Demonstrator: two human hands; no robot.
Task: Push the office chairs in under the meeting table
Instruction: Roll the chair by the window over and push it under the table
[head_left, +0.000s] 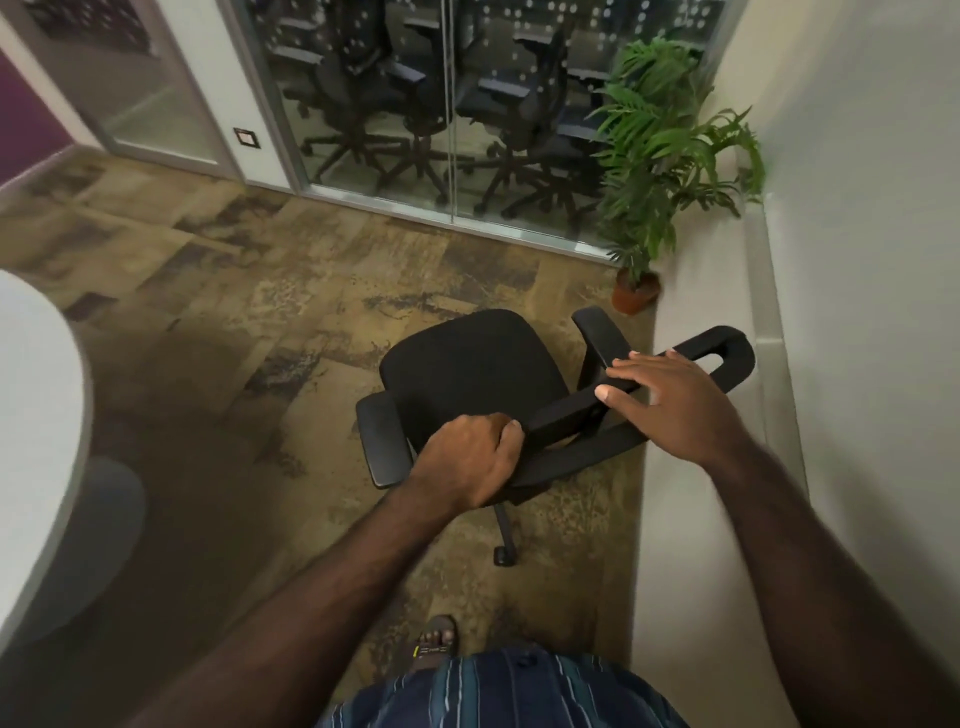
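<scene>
A black office chair (467, 369) with two armrests stands on the carpet in front of me, its backrest toward me and close to the right wall. My left hand (470, 457) grips the left end of the backrest's top edge, fingers curled over it. My right hand (670, 397) lies on the right part of the backrest top with fingers fairly straight and the thumb under the edge. The white meeting table (36, 415) shows only as a rounded edge at the far left, apart from the chair.
A potted green plant (654, 171) stands in the corner behind the chair. A glass wall (447, 104) with several dark chairs behind it closes the far side. A white wall ledge (701, 415) runs along the right. Patterned carpet (234, 322) lies between chair and table.
</scene>
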